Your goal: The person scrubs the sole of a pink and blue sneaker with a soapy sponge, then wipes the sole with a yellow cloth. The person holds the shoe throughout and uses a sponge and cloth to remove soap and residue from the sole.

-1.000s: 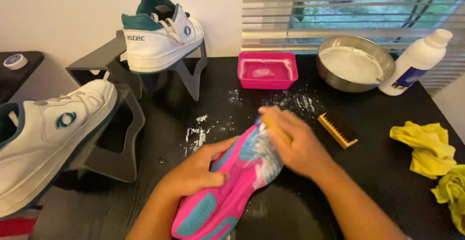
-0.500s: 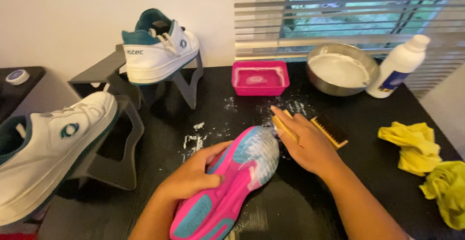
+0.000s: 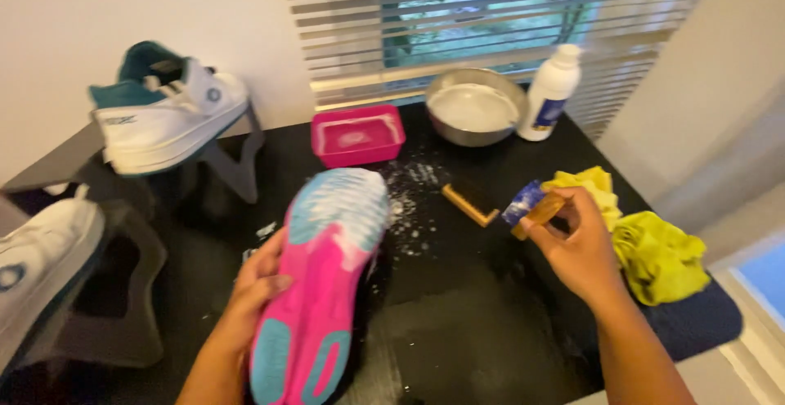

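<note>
A pink and teal shoe (image 3: pixel 319 282) lies sole up on the black table (image 3: pixel 458 323), its toe covered in white foam. My left hand (image 3: pixel 257 286) grips its left side. My right hand (image 3: pixel 576 245) is lifted to the right of the shoe and holds a small wooden brush with blue bristles (image 3: pixel 531 206). A second wooden brush (image 3: pixel 468 205) lies on the table between the shoe and my right hand.
A pink tub (image 3: pixel 358 135), a metal bowl of white foam (image 3: pixel 474 106) and a white bottle (image 3: pixel 549 92) stand at the back. Yellow cloths (image 3: pixel 654 245) lie at the right edge. Two white and teal shoes (image 3: pixel 159 114) (image 3: pixel 37 266) rest on grey stands at left. White foam (image 3: pixel 413 209) spatters the table.
My right hand has left the shoe's toe and moved right and up with the small brush. The view has swung to the right.
</note>
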